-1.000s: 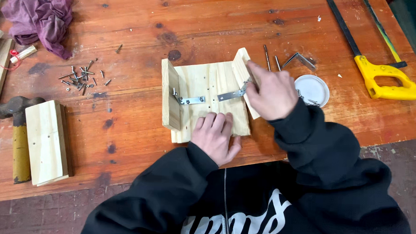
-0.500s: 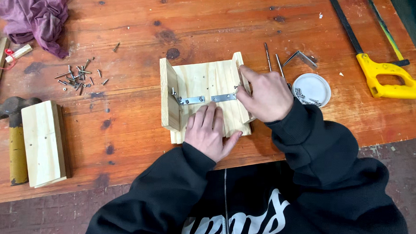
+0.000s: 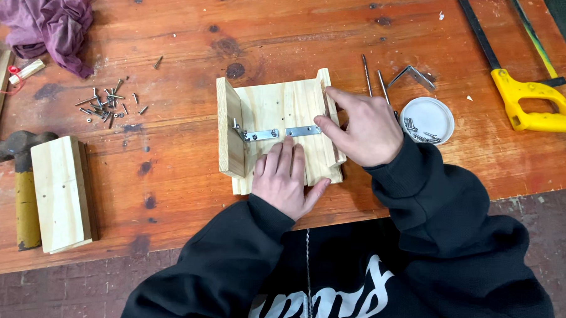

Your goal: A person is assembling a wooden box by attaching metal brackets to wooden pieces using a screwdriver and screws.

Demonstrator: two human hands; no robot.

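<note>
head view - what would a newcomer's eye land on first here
Mid-bench, the pale wooden assembly with metal brackets across it, the left hand flat on its near edge and the right hand at its right side. Next, the yellow-handled saw far right and the purple cloth top left.

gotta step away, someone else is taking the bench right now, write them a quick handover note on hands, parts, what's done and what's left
Left hand: flat, palm down on the pine board assembly, pressing its near edge to the workbench.
Right hand: fingertips pinched at the right end of the metal bracket, by the right upright board; what it holds, if anything, is hidden.
Parts: white lid with screws right of the hand, loose screws to the left, spare angle bracket and yellow saw far right, hammer and wood block left.
Done: bracket lies across the base, meeting the left upright.
Left: the right end looks unfinished; check its fixing.
</note>
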